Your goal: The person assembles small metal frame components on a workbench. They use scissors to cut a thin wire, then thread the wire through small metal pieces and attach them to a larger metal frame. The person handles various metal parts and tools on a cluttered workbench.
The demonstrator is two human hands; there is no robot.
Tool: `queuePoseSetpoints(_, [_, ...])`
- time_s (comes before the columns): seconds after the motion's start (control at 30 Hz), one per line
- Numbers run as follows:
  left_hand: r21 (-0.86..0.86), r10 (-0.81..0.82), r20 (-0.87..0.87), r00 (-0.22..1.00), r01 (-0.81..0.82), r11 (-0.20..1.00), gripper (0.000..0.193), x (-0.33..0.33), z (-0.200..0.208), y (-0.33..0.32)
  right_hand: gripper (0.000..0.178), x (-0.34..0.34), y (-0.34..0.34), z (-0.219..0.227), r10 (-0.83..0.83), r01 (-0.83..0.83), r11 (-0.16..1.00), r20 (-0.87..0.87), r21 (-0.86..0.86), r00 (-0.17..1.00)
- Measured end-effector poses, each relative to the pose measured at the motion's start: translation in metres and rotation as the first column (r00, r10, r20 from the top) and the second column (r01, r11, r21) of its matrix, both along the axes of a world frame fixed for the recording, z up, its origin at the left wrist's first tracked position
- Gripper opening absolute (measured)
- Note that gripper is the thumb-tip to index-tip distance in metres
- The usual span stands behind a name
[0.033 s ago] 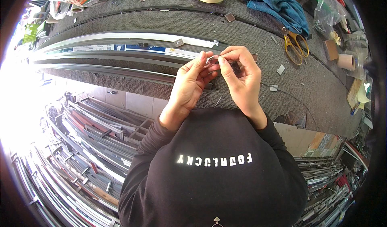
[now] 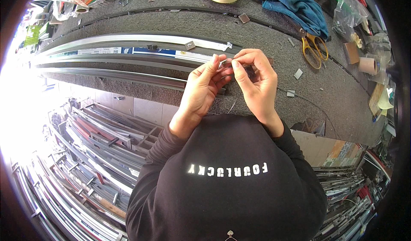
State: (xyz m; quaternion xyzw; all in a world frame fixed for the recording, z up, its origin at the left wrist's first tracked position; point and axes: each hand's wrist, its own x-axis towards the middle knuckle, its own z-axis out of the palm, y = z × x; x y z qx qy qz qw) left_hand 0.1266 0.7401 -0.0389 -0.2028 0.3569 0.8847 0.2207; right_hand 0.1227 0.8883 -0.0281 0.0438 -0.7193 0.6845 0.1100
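It's just the left fisheye of a head-worn pair, aimed steeply down with a bit of forward tilt. Picture's upright, so left is the wearer's left. The black sweatshirt [image 2: 231, 142] sits pretty close below the lens, and the left hand [image 2: 199, 91] and right hand [image 2: 259, 87] land near the middle. The bench [image 2: 274, 40] fills most of the top, bowed toward the dark rim, while the metal bars [image 2: 98, 155] lower left look farther off.
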Motion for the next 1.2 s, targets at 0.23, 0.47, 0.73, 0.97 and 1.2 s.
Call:
queuePoseSetpoints(0.23, [0.003, 0.011, 0.008, 1.000, -0.011, 1.000, 0.035, 0.0003, -0.0010, -0.0001, 0.006, 0.0008, -0.0007, -0.0011, -0.015, 0.015, 1.000, 0.007, 0.014, 1.000])
queuePoseSetpoints(0.47, [0.019, 0.019, -0.001, 1.000, -0.019, 1.000, 0.035, 0.0003, -0.0009, 0.0003, 0.006, 0.0003, -0.0013, -0.0022, -0.022, 0.023, 0.999, -0.012, 0.033, 1.000])
queuePoseSetpoints(0.73, [0.033, 0.021, -0.009, 1.000, -0.021, 0.999, 0.034, 0.0002, -0.0025, 0.0003, 0.007, 0.0000, -0.0024, -0.0026, -0.034, 0.035, 0.998, -0.027, 0.045, 0.999])
queuePoseSetpoints(0.97, [0.089, 0.041, -0.004, 0.999, -0.040, 0.995, 0.033, -0.0004, -0.0057, -0.0005, 0.008, 0.0017, -0.0016, 0.0010, -0.015, 0.023, 0.991, -0.060, 0.132, 0.998])
queuePoseSetpoints(1.2, [0.072, 0.052, 0.005, 0.999, -0.053, 0.996, 0.032, -0.0003, -0.0042, 0.0000, 0.006, -0.0004, -0.0021, -0.0023, -0.034, 0.045, 0.994, -0.106, 0.104, 0.994])
